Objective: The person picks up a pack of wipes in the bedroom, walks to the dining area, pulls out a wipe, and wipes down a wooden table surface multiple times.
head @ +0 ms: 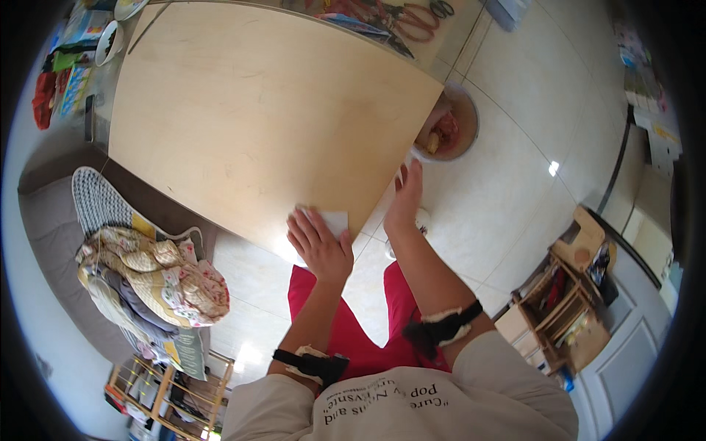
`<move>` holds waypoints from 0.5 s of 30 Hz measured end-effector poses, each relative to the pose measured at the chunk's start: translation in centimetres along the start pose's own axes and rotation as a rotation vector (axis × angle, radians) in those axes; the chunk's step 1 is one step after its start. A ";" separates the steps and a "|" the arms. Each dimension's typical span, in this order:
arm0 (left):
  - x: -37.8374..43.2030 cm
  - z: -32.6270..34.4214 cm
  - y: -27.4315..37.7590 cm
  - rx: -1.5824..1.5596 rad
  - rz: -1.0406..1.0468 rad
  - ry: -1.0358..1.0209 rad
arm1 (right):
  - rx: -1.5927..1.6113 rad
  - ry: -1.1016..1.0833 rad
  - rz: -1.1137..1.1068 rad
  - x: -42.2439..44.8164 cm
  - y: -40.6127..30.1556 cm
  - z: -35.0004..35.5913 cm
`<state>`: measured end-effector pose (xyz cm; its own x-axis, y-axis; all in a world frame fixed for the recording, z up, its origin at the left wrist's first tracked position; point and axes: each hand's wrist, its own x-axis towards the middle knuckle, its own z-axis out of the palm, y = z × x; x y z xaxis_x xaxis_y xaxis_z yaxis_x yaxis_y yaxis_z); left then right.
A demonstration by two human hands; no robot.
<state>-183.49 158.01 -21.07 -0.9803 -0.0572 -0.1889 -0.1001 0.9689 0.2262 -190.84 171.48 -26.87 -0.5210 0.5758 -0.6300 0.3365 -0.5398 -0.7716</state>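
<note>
My left hand (322, 245) lies palm down at the near corner of a pale wooden tabletop (248, 110). Under its fingers is a folded white tissue or cloth (335, 221), pressed against the wood and partly covered by the hand. My right hand (405, 193) hangs beside the table's right edge, off the surface, its fingers loosely extended and slightly blurred. Nothing clear shows in its grasp. Just beyond those fingertips stands a round waste bin (468, 124) with scraps inside, partly hidden by the table corner.
Scissors (422, 22) and other tools lie under clear material past the far edge. A white bowl (109, 44) and packets stand at the far left. A grey sofa (44, 231) holds heaped fabric (165, 264). Wooden shelves (568, 308) stand to the right on the tiled floor (513, 182).
</note>
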 end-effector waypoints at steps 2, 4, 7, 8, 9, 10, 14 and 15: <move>4.6 -0.3 3.9 0.000 -0.014 0.064 | -0.238 -0.002 0.083 2.7 1.3 -7.0; 9.7 -0.4 7.2 0.020 0.021 0.097 | -0.299 0.081 0.205 5.2 1.6 -12.1; 17.9 -0.8 13.3 -0.077 0.178 0.222 | -0.502 -0.005 0.217 13.9 3.7 -20.8; 20.3 -0.8 14.6 -0.093 0.203 0.286 | -0.542 -0.031 0.196 16.5 4.2 -21.6; 21.5 -0.6 14.1 -0.070 0.204 0.345 | -0.366 -0.083 0.370 15.9 2.9 -18.7; 22.2 -0.4 15.1 -0.063 0.224 0.384 | -0.291 -0.059 0.410 17.7 2.2 -18.1; 17.6 -1.8 12.7 -0.135 0.149 0.280 | -0.186 -0.107 0.604 23.5 -0.3 -18.8; 14.7 -1.6 9.8 -0.086 0.031 0.292 | -0.203 -0.099 0.626 24.0 -0.5 -18.7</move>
<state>-199.11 166.28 -20.09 -0.9894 -0.1063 0.0991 -0.0708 0.9479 0.3105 -188.79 197.04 -43.23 -0.2456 0.1273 -0.9610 0.7349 -0.6220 -0.2702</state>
